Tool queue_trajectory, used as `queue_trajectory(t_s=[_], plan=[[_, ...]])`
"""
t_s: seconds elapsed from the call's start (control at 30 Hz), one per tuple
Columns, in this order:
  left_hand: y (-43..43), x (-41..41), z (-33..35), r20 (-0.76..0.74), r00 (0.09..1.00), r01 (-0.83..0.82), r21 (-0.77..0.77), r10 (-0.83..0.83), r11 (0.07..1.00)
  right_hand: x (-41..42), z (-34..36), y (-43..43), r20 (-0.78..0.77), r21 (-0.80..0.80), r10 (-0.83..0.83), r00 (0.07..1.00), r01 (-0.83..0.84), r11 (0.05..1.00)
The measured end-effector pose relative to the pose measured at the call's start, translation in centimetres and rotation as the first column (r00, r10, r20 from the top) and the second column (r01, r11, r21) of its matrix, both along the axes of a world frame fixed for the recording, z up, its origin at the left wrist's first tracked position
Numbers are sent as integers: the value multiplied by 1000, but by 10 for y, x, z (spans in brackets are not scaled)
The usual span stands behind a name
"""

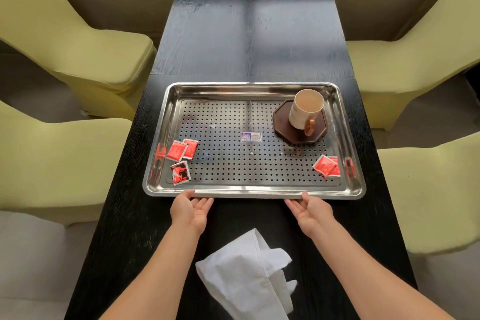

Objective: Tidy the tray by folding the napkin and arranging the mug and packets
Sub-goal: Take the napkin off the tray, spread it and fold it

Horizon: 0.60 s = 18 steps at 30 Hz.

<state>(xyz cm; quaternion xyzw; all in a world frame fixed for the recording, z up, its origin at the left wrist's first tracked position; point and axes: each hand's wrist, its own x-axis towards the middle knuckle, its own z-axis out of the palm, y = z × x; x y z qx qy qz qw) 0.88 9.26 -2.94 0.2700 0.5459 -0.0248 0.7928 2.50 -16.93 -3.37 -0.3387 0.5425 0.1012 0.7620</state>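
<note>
A steel perforated tray [254, 193] lies on the black table. At its far right corner a cream mug [306, 109] stands on a dark octagonal coaster [285, 127], handle toward me. Red packets are scattered: two overlapping ones [180, 150] and a red-and-black one [181, 173] at the near left, and two overlapping ones [327, 166] at the near right. A crumpled white napkin [246, 273] lies on the table in front of the tray, between my forearms. My left hand [191, 209] and right hand [310, 210] grip the tray's near rim, palms up, thumbs on top.
The narrow black table [249, 34] runs away from me beyond the tray. Yellow-green upholstered chairs [78, 41] [415, 60] stand close along both sides. A small label [251, 136] is stuck at the tray's middle.
</note>
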Motion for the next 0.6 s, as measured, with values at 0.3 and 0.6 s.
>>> queue_trajectory(t_s=[0.3, 0.6], plan=[[-20, -23, 8, -189, 827, 561, 324, -529, 762, -40, 14, -2, -160, -366, 705, 691, -705, 607], [-91, -58, 30, -790, -172, 650, 359, -589, -670, -78, 37, 6, -397, -395, 915, 71, -913, -101]])
